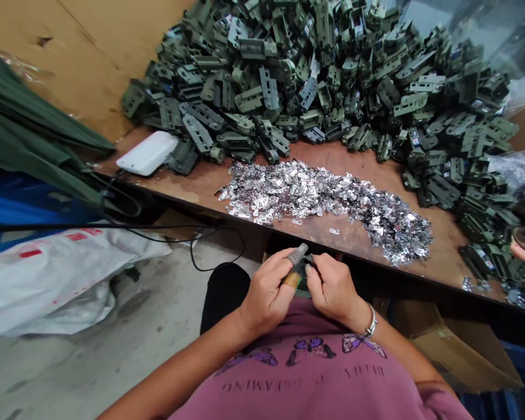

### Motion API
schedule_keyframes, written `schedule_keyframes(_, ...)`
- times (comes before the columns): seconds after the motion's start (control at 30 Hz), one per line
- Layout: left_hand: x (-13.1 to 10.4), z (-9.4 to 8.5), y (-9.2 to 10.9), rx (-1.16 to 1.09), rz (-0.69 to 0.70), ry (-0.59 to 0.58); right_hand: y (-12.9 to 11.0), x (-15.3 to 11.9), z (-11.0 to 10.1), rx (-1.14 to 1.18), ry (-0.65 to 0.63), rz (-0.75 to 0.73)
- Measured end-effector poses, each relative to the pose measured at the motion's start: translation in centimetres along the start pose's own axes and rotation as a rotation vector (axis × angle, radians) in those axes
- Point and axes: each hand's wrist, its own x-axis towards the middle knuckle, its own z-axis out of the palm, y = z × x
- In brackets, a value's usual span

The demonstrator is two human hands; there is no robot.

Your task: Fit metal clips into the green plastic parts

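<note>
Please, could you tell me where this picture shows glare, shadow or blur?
In the head view, glints speckle the small metal pieces, shadow darkens the space under the table, clear plastic at far right looks hazy, and the dark part between the fingers lacks clear detail.

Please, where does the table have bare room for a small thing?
The tabletop is bare between the white device and the silver pieces, and right of those pieces, before the dark green parts. Green parts crowd the back; silver pieces cover the middle.
</note>
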Motion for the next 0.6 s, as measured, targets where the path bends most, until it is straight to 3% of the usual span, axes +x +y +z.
schedule_keyframes(0.3, -0.2, 0.7, 0.1, 0.148, 0.115, 0.094, -0.5, 0.1, 1.2, -0.266, 0.042, -0.066)
schedule_keyframes(0.6, 0.0, 0.9, -0.4, 0.305, 0.179, 0.004, 0.9, -0.4, 2.6, -0.346, 0.047, -0.123)
